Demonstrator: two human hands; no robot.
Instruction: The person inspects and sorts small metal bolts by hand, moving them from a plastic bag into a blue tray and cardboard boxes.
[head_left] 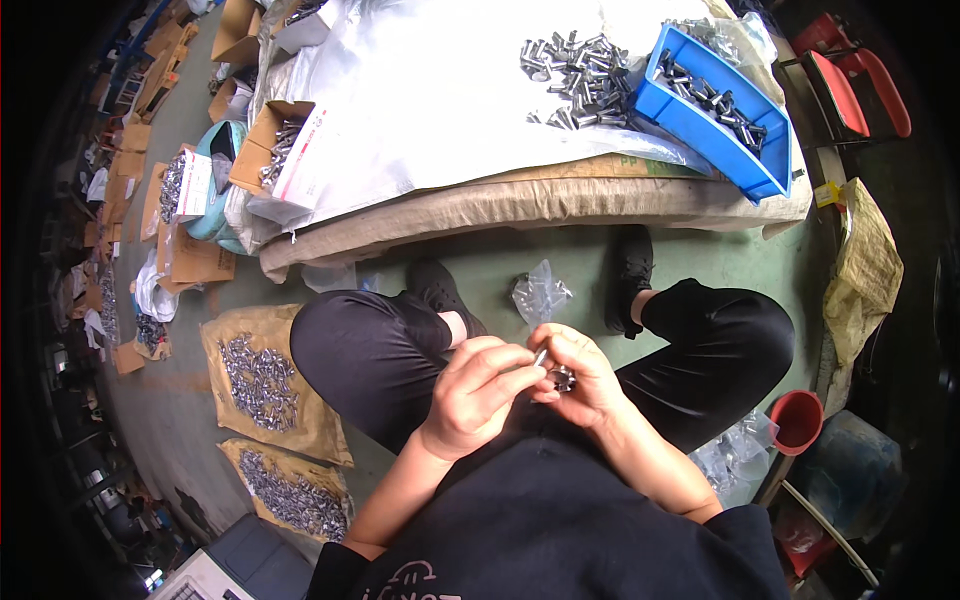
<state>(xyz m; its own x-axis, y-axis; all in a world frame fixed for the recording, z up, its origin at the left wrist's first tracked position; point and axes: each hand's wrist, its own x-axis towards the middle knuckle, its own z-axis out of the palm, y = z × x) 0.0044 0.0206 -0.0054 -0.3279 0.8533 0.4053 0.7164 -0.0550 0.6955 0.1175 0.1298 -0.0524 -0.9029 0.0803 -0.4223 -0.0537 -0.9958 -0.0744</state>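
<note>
Both hands working over lap: left hand [478, 392] is pinching small silver metal pin [540, 357]; right hand [583, 375] is clasping shiny metal pieces [562, 378].

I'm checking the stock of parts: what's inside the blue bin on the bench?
The blue bin holds small silvery metal parts, heaped along its length and like the loose pile beside it. What lies under the top layer, and how deep the heap goes, is covered.

My left hand [475, 395]: centre frame, fingers curled, pinching a small metal part [541, 356].
My right hand [585, 375]: touching the left, cupping more small metal pieces.
My legs: black trousers, knees spread, mid frame.
Blue bin [700, 130]: upper right, holding metal parts.
Loose parts pile [578, 75]: top centre, on white sheet.
Red cup [797, 420]: lower right.
</note>
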